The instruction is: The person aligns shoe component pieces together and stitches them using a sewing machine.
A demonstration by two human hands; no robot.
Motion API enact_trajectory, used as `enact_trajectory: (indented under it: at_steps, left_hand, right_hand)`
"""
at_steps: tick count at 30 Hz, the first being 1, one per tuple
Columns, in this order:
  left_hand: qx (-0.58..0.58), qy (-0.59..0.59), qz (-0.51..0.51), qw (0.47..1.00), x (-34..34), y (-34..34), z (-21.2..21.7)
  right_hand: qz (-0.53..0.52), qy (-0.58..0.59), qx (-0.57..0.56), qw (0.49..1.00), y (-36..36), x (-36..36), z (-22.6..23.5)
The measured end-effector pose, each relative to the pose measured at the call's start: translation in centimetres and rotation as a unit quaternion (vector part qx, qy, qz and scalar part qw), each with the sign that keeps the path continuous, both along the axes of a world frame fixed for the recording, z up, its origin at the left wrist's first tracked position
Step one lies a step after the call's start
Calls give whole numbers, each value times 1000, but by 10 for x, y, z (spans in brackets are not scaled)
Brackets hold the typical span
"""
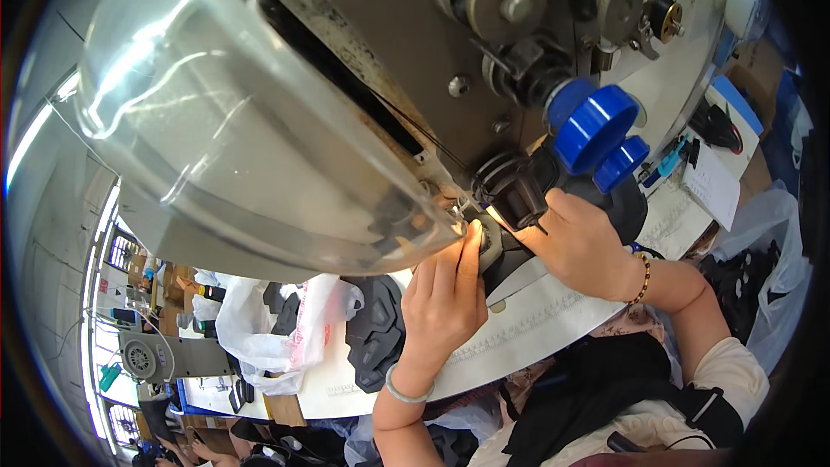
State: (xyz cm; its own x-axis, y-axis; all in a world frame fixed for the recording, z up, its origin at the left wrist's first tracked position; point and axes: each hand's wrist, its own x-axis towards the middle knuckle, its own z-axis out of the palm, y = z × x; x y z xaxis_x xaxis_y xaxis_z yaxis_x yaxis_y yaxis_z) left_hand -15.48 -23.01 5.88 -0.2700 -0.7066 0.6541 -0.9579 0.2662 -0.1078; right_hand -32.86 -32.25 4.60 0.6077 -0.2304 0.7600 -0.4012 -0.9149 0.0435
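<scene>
Between the left fingers, straight and close together, and the right fingers lies a dark piece, angular-edged; I cannot tell whether either set grips it.

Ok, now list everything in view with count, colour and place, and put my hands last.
Sewing machine: one, grey, top centre
Clear guard: one, transparent, upper left
Knobs: two, blue, on the machine
Table: one, white, beneath
White plastic bag: one, left on table
Shaped pieces: several, dark grey, beside that bag
Paper: one, white, right
Clear bag: one, transparent, far right
Background machine: one, grey, lower left
Small background clutter: uncountable, mixed, edges
Bangle: one, pale green, left wrist
Beaded bracelet: one, dark, right wrist
Left hand: one, bare, centre
Right hand: one, bare, right of centre
</scene>
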Motion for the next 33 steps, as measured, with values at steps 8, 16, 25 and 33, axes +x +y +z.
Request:
enact_trajectory:
  at_steps: [8, 16, 25, 33]
  left_hand:
    - [40, 9, 10, 999, -9, 3, 5]
    - [28, -98, 53, 993, -18, -2, 5]
    - [65, 26, 81, 994, -30, 3, 1]
    - [-58, -76, 86, 992, -15, -7, -16]
  right_hand:
    - [-36, 12, -3, 999, 6, 3, -2]
    - [-41, -23, 35, 998, 7, 10, -6]
    - [-77, -31, 58, 995, 23, 16, -11]
    - [-75, -6, 68, 995, 26, 10, -3]
